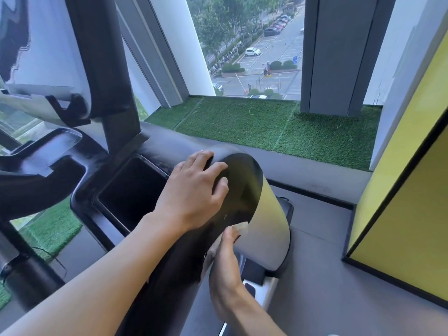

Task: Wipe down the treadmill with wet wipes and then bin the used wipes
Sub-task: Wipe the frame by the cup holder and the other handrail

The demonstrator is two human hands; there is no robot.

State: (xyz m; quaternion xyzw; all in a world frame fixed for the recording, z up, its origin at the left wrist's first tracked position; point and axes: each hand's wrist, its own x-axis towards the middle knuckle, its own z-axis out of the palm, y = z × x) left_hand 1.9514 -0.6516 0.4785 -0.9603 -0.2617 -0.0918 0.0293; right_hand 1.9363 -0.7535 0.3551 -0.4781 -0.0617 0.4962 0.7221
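The treadmill's thick black right handrail (242, 187) curves down into a grey upright (269, 236) in the middle of the view. My left hand (194, 192) lies flat on top of the rail's bend, fingers spread and holding nothing. Lower down, my right hand (228, 258) presses a small folded wet wipe (242, 225) against the seam between the black rail and the grey upright. Most of the wipe is hidden behind my fingers. No bin is in view.
A deep black cup holder (135, 190) opens just left of the rail. The console mast (104, 69) rises at the left. Green artificial turf (266, 124) lines the window sill ahead. A yellow panel (407, 190) stands close on the right, over grey floor (322, 275).
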